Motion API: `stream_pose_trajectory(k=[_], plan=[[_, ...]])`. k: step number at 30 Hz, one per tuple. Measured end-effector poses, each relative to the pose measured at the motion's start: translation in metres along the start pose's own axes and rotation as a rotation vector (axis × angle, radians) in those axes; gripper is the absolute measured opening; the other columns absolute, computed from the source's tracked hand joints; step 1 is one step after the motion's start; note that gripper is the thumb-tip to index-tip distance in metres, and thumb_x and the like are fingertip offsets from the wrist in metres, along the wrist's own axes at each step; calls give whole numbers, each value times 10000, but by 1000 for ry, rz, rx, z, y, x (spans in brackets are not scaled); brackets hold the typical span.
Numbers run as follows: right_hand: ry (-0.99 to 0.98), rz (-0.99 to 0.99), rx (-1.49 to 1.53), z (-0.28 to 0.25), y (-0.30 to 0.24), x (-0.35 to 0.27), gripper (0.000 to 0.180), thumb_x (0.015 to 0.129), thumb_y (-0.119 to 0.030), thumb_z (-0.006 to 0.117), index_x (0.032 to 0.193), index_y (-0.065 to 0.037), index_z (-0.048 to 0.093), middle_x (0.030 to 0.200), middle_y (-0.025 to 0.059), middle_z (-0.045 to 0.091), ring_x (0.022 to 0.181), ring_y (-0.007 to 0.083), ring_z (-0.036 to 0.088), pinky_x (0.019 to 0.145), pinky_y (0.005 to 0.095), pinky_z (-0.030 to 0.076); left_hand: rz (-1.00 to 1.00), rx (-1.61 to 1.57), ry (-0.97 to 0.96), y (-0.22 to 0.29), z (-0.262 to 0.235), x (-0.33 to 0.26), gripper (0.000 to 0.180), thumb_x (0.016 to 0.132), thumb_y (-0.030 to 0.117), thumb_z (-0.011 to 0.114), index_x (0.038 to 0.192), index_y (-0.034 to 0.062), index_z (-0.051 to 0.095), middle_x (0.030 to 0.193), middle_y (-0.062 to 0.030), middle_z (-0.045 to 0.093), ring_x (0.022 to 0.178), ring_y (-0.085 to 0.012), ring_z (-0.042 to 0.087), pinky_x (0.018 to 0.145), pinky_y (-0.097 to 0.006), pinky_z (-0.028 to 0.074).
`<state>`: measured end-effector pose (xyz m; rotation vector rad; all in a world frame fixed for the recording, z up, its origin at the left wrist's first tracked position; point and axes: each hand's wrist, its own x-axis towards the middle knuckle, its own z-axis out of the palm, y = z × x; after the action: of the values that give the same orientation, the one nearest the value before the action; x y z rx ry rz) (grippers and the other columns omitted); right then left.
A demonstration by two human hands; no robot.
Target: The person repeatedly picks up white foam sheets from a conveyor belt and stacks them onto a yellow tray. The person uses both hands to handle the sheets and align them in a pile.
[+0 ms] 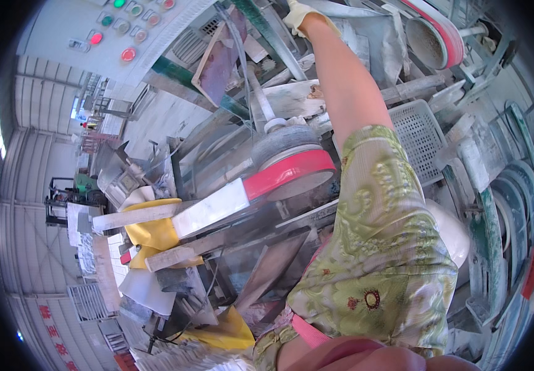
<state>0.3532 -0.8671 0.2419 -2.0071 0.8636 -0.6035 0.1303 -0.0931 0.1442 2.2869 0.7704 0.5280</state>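
Observation:
My right arm, in a green patterned sleeve [391, 247], stretches up to the far edge of the view. At its end my right hand [301, 18] wears a cream glove and is partly cut off by the frame. Its fingers are too little visible to tell whether they hold anything. Below the forearm, to its left, a wheel carries a red and white belt [292, 173], apart from my hand. Another wheel with a red belt [437, 37] stands at the upper right. My left hand is not in view; only a bit of the left sleeve [273, 349] shows low down.
A grey control panel [155, 31] with coloured buttons fills the upper left. A white plastic basket [418, 139] sits right of my forearm. Yellow sheeting [152, 229] hangs by the belt's left end. Dusty boards, metal bars and green frames [486, 247] crowd around me.

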Motion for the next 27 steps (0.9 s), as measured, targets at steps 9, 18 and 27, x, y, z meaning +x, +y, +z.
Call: stream_pose_trajectory(k=[9,18,27], plan=[[-934,-664,67,169,-29,-169,377,975,-369,510,1058,-44,681,882,125,741,799,250,708,789,393,544,-187,-31,162,-25,-44,-8,784,862,560,695,1345,-42,556,1235,-179,642,1052,-275,630,934,-415,497],[-775,-1397,-315,236,-7,-241,650,826,-165,710,1428,-43,499,1455,180,520,1361,344,467,1167,433,347,-577,-86,438,-85,-89,-54,771,861,555,701,1341,-33,565,1243,-173,646,1049,-272,635,926,-415,501],[-1085,-1480,-643,267,-19,-238,909,709,-237,797,1498,-31,395,1567,214,370,1467,338,336,1209,454,259,-629,177,481,-145,-72,-59,1053,816,605,713,1536,-55,320,1514,-216,447,1351,-309,460,1141,-382,348]])
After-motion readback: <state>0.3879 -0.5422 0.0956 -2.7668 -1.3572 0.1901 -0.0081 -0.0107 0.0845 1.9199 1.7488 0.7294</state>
